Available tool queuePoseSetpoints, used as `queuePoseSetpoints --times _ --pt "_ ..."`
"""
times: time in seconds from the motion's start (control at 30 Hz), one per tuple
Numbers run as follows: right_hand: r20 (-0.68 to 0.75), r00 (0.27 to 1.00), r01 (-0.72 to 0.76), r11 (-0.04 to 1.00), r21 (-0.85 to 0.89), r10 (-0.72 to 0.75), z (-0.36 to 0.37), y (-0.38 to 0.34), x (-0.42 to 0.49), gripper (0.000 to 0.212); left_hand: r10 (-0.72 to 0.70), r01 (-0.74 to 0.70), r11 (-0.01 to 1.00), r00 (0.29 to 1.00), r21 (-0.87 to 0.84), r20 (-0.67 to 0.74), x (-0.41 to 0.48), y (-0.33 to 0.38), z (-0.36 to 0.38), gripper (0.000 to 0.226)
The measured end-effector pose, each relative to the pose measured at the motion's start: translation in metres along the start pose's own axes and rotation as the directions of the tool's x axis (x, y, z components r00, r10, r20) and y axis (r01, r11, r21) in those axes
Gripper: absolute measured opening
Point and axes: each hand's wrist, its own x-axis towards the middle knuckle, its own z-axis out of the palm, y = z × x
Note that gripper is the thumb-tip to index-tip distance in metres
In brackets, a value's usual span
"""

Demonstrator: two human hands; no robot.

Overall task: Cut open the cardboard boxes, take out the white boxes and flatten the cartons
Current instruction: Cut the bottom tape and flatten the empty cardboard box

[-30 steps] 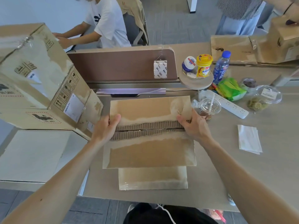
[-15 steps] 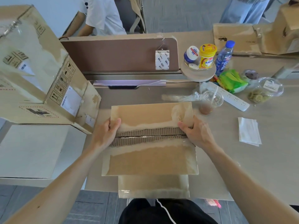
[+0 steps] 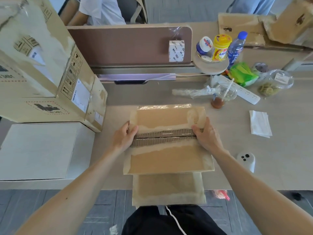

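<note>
A brown carton (image 3: 167, 160) lies on the desk in front of me, its two top flaps meeting at a torn corrugated seam. A lower flap hangs over the desk's near edge. My left hand (image 3: 124, 137) grips the carton's left side at the seam, thumb on top. My right hand (image 3: 205, 135) grips the right side at the seam, fingers curled over the far flap's corner. A large white box (image 3: 39, 150) sits at the left, with a big taped cardboard carton (image 3: 42, 65) resting tilted on it.
Behind the carton lie crumpled tape (image 3: 191, 92), a plastic cup (image 3: 222, 95), a power strip (image 3: 243, 92), bottles (image 3: 220, 48) on a round stand and snack containers (image 3: 274, 82). A napkin (image 3: 260, 123) and a white device (image 3: 246, 161) lie right. More cartons (image 3: 254, 29) and other persons are beyond the divider (image 3: 128, 46).
The carton and both hands have slid toward me along the desk, so the near flap now overhangs the edge further. Both hands keep the same grip at the seam.
</note>
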Motion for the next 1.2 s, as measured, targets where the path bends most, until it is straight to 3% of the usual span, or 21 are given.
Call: queuePoseSetpoints --times 0.1,0.2,0.3,0.37,0.43,0.53,0.73,0.93,1.07,1.2 --pt "-0.048 0.998 0.031 0.992 -0.119 -0.037 0.009 -0.01 -0.009 0.071 -0.011 0.012 0.997 1.0 -0.071 0.011 -0.002 -0.012 -0.006 0.053" --pt "-0.09 0.976 0.161 0.94 -0.3 -0.196 0.022 -0.032 -0.024 0.077 -0.09 0.099 0.968 0.995 -0.232 0.047 -0.01 -0.034 -0.014 0.035" --pt "-0.005 0.938 0.322 0.88 -0.349 -0.346 0.046 -0.061 -0.038 0.074 -0.184 0.187 0.957 0.982 -0.22 0.033 -0.018 -0.063 -0.024 0.031" --pt "0.085 0.908 0.414 0.842 -0.347 -0.411 0.066 -0.079 -0.045 0.072 -0.22 0.218 0.965 0.975 -0.143 -0.001 -0.022 -0.086 -0.034 0.026" --pt "0.16 0.877 0.479 0.804 -0.352 -0.452 0.087 -0.093 -0.051 0.069 -0.254 0.254 0.966 0.967 0.056 -0.015 -0.028 -0.114 -0.044 0.03" --pt "0.207 0.873 0.487 0.786 -0.381 -0.441 0.113 -0.104 -0.059 0.068 -0.281 0.263 0.92 0.959 0.292 0.022 -0.036 -0.152 -0.049 0.031" --pt "0.172 0.886 0.462 0.787 -0.41 -0.431 0.128 -0.099 -0.067 0.069 -0.311 0.258 0.871 0.949 0.418 0.061 -0.038 -0.191 -0.038 0.053" --pt "0.15 0.897 0.44 0.804 -0.4 -0.416 0.132 -0.095 -0.078 0.074 -0.254 0.261 0.931 0.965 0.256 -0.06 -0.042 -0.196 -0.029 0.017" --pt "0.157 0.897 0.441 0.814 -0.378 -0.414 0.131 -0.092 -0.085 0.07 -0.25 0.249 0.958 0.968 0.138 -0.01 -0.036 -0.171 -0.032 0.033" --pt "0.148 0.911 0.413 0.869 -0.273 -0.386 0.124 -0.103 -0.085 0.058 -0.196 0.185 0.966 0.98 -0.178 -0.044 -0.027 -0.127 -0.04 0.037"
